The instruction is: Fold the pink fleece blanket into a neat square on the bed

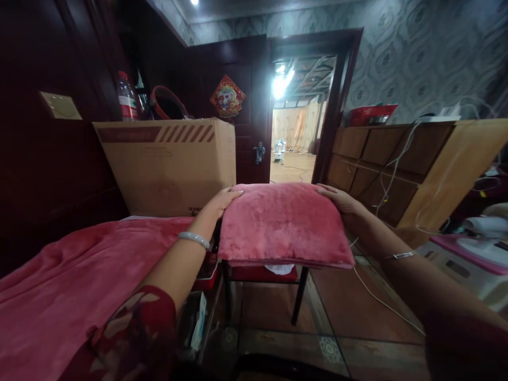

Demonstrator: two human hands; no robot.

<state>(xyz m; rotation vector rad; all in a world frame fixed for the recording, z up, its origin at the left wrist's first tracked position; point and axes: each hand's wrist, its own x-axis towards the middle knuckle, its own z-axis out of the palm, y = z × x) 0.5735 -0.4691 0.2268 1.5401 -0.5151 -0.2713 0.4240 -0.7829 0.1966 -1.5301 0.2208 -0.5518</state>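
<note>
Two hands frame a folded pink blanket [283, 222] that lies flat on a dark stool [297, 288] just beside the bed [59, 296]. Your left hand [223, 202] rests on its far-left corner with the fingers laid open across the plush; your right hand [342, 202] lies flat at the far-right corner, gripping nothing. To do this well, I judge you should press evenly on both corners so the layers stay square and don't slide off the seat. The blanket's long axis runs left to right across your view, its folded edge facing you, its far edge toward the doorway [296, 132].
</note>
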